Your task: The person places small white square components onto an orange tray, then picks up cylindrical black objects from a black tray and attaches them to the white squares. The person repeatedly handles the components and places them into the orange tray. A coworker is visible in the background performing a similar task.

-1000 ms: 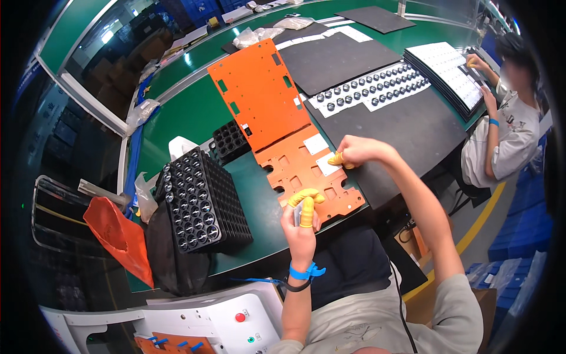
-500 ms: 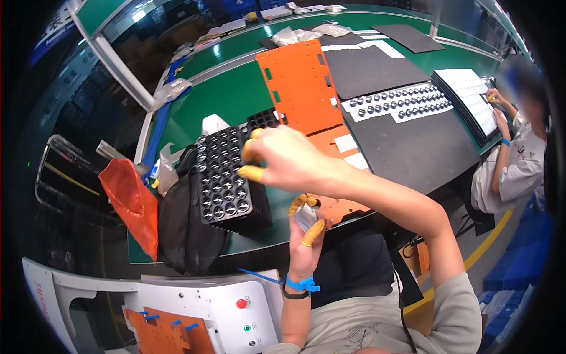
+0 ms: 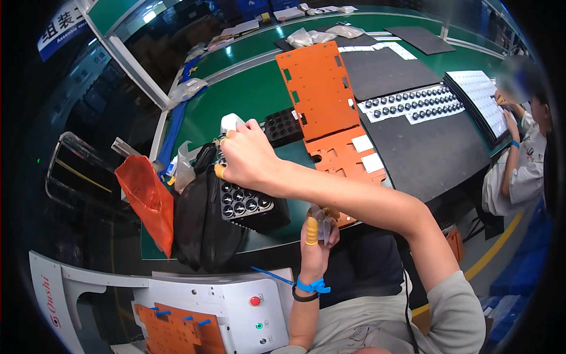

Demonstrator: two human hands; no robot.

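Observation:
My left hand (image 3: 316,245), with yellow finger cots on its fingers and thumb, grips a small greyish, see-through flat piece (image 3: 323,227); its exact kind is unclear. My right hand (image 3: 250,158) reaches across to the left, over a black tray (image 3: 259,221) with rows of round, shiny, lens-like parts (image 3: 239,208). Its yellow-capped fingertips point down at the tray's left side. The hand covers much of the tray, and whether the fingertips hold anything is hidden. Just right of the tray lies an orange perforated fixture (image 3: 330,154) with its lid (image 3: 316,82) raised.
Behind sits a second black tray (image 3: 283,127). An orange bag (image 3: 147,197) and a black bag (image 3: 203,224) hang at the table's left edge. White strips with black round parts (image 3: 413,103) lie on a dark mat (image 3: 413,153). A co-worker (image 3: 519,147) works at right.
My right hand has moved left from the tray's right edge to over its rows. My left hand has turned the see-through piece. The whole view has shifted slightly.

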